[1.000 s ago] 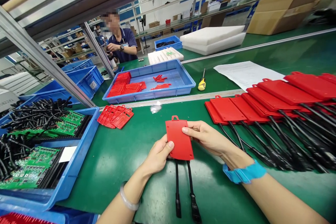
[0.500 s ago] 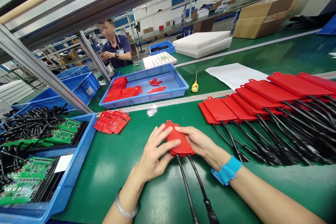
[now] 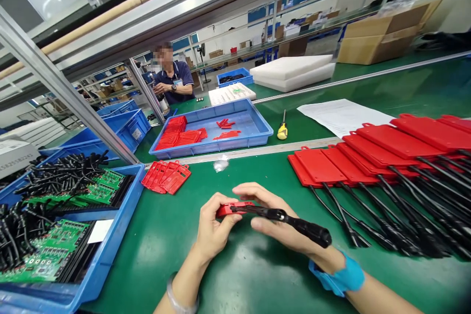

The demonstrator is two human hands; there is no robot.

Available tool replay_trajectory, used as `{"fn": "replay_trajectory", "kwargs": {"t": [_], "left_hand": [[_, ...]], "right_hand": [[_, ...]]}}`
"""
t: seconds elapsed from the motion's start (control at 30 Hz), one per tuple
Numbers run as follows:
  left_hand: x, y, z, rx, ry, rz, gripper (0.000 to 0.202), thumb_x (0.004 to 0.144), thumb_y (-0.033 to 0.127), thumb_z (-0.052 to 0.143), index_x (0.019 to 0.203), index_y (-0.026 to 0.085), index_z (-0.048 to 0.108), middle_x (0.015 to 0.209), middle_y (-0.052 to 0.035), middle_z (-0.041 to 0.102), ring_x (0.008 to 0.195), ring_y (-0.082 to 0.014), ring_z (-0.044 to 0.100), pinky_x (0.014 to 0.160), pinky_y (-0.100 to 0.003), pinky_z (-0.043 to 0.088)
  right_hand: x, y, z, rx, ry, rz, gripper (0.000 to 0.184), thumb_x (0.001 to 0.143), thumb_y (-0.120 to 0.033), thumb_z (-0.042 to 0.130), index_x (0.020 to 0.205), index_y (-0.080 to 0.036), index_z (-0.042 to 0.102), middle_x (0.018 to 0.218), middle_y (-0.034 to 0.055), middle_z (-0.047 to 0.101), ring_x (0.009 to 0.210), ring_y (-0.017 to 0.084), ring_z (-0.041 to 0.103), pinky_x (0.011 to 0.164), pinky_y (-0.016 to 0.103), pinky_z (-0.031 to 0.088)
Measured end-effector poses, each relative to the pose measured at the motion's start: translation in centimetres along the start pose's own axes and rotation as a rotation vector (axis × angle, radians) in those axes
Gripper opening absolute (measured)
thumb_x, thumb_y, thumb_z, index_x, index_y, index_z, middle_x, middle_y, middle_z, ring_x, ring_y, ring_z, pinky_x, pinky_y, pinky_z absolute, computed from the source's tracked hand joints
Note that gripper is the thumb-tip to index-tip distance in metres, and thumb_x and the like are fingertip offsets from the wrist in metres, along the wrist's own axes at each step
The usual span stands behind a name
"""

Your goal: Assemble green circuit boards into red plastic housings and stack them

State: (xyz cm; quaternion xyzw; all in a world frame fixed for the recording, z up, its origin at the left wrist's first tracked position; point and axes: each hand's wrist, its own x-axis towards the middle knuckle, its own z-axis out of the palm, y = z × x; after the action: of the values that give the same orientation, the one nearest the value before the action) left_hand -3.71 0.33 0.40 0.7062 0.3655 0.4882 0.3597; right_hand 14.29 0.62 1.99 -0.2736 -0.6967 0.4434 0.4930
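My left hand (image 3: 212,230) pinches the left end of a red plastic case (image 3: 225,209) between thumb and fingers. The case is tipped up, so its narrow cable end faces me. Black cables (image 3: 309,230) run from it to the right, across the palm of my right hand (image 3: 274,213). That hand has its fingers stretched out and thumb apart, beside the case and under the cables. To the right lies a row of similar red cases (image 3: 386,140) with black cables. Several red covers (image 3: 167,176) lie overlapped at the left.
At left, a blue bin (image 3: 121,235) contains green circuit boards (image 3: 51,243) with black cables. Behind my hands is a blue tray (image 3: 253,130) of red parts. A yellow screwdriver (image 3: 282,131) and a paper sheet (image 3: 342,113) lie nearby. A person (image 3: 172,81) works across the table.
The red case has turned from lying face up to tipped, its cables swinging from pointing toward me to the right. My right hand has let go of the case's edge and opened.
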Motion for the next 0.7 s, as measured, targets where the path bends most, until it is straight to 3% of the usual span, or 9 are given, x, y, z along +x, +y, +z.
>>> {"fn": "replay_trajectory", "kwargs": {"t": [0.1,0.2,0.3,0.47,0.6,0.7], "left_hand": [[0.1,0.2,0.5,0.065,-0.066,-0.021,0.016,0.083,0.033,0.06,0.08,0.016,0.058,0.072,-0.0007,0.053,0.068,-0.0138,0.047,0.065,-0.025,0.036],[0.0,0.6,1.0,0.079,-0.101,-0.064,0.017,0.084,0.033,0.057,0.079,0.016,0.058,0.072,-0.0003,0.054,0.067,-0.013,0.046,0.063,-0.024,0.035],[-0.1,1.0,1.5,0.073,-0.092,-0.113,0.015,0.085,0.031,0.058,0.087,0.017,0.061,0.079,-0.0022,0.06,0.071,-0.0143,0.052,0.067,-0.024,0.038],[-0.4,1.2,2.1,0.095,-0.039,-0.115,0.014,0.086,0.028,0.056,0.093,0.018,0.063,0.085,-0.0033,0.064,0.077,-0.0157,0.056,0.071,-0.025,0.04],[-0.6,0.8,1.8,0.092,-0.008,-0.075,0.013,0.085,0.029,0.058,0.086,0.017,0.062,0.075,-0.0012,0.059,0.067,-0.0135,0.051,0.064,-0.024,0.037],[-0.6,0.4,0.9,0.069,0.047,-0.038,0.012,0.084,0.029,0.059,0.084,0.018,0.061,0.073,-0.0004,0.057,0.067,-0.0131,0.049,0.064,-0.024,0.036]], "right_hand": [[-0.3,-0.7,0.9,-0.048,0.044,-0.082,0.031,0.081,-0.042,0.065,0.107,-0.025,0.065,0.106,0.0079,0.06,0.102,0.024,0.055,0.089,0.036,0.045],[-0.7,-0.4,2.0,-0.087,0.236,-0.058,0.011,0.085,-0.031,0.061,0.087,-0.025,0.07,0.087,0.0055,0.06,0.081,0.02,0.058,0.07,0.031,0.049],[-0.8,-0.1,2.6,-0.112,0.383,-0.089,0.01,0.084,-0.024,0.063,0.075,-0.024,0.069,0.074,0.0033,0.056,0.071,0.019,0.055,0.061,0.03,0.045],[-0.9,0.4,3.1,-0.176,0.483,-0.123,0.011,0.082,-0.022,0.064,0.071,-0.023,0.066,0.072,0.0031,0.057,0.07,0.02,0.055,0.065,0.034,0.043],[-0.7,0.6,2.5,-0.091,0.373,-0.065,0.005,0.082,-0.029,0.067,0.08,-0.024,0.066,0.081,0.0026,0.061,0.079,0.021,0.057,0.072,0.033,0.045],[-0.5,0.4,1.4,-0.077,0.168,0.009,0.022,0.075,-0.033,0.074,0.093,-0.023,0.066,0.092,0.0027,0.063,0.087,0.022,0.058,0.078,0.032,0.045]]}}
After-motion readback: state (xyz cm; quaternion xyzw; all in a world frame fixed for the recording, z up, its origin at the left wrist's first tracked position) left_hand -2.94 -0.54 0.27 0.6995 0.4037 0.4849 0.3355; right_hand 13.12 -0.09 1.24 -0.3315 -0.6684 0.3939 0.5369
